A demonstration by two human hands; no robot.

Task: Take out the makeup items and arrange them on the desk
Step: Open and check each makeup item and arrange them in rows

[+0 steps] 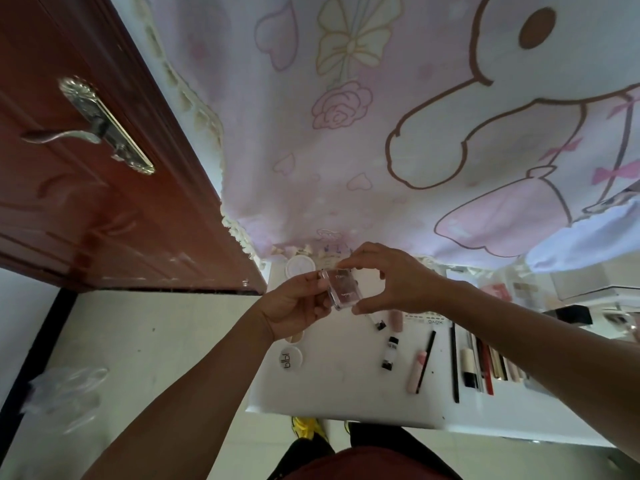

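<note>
The small clear case point(341, 287) is up off the table point(332, 389), caught between both hands over its far left part; the left hand point(294, 306) pinches it along its left edge, while the right hand point(391, 278) spans it end to end, thumb at the near end and fingertips at the far one; its long axis runs away from the person, slanted a little to the left. Neither hand looks nearer than the other; I'd guess the bare white patch just below and nearer is where it goes down. A round compact point(290, 356) lies near the left edge; a small vial point(389, 353), a pink tube point(417, 372) and a black pencil point(454, 365) lie in a row to the right, all lengthwise the same way. Behind hangs a pink cartoon curtain point(381, 133); a brown door point(86, 202) stands at the left.
</note>
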